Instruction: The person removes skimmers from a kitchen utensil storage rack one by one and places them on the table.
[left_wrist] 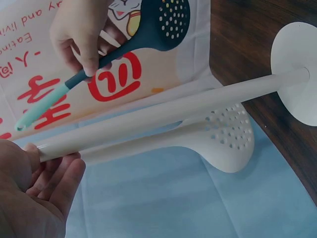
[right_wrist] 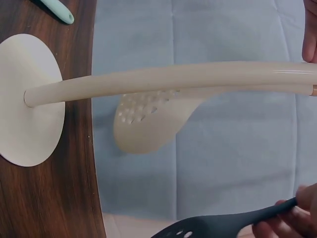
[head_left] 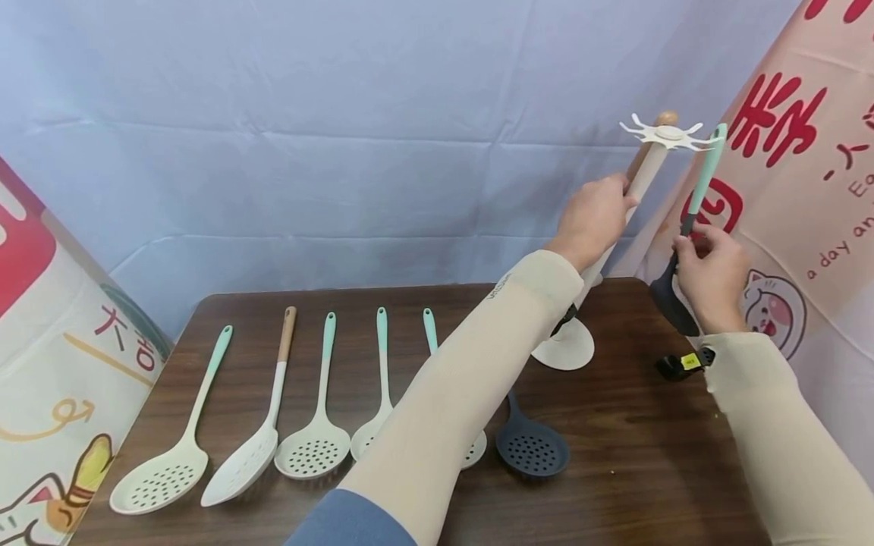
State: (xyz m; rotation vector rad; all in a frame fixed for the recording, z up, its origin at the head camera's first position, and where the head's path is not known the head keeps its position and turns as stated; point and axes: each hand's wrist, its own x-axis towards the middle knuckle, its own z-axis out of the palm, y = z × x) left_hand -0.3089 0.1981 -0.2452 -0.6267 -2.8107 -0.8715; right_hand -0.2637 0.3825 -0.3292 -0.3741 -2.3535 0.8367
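Note:
My left hand (head_left: pixel 592 216) grips the upper pole of a cream utensil stand (head_left: pixel 652 171), which has a ring of hooks on top and a round base (head_left: pixel 565 347) on the table. A white slotted spoon (left_wrist: pixel 230 146) hangs alongside the pole, its wooden handle partly covered by the pole and hand. To the right, my right hand (head_left: pixel 717 277) pinches a dark skimmer (head_left: pixel 710 171) by the lower handle. Its mint handle end points up, the tip beside the hooks. The perforated head hangs down, partly behind the hand in the head view.
Several slotted utensils lie in a row on the brown table, among them a cream one (head_left: pixel 160 478), a wooden-handled one (head_left: pixel 246 459) and a dark skimmer (head_left: pixel 532 447). My left sleeve covers part of the row. A pale blue cloth (head_left: pixel 307 189) hangs behind, printed cloth at both sides.

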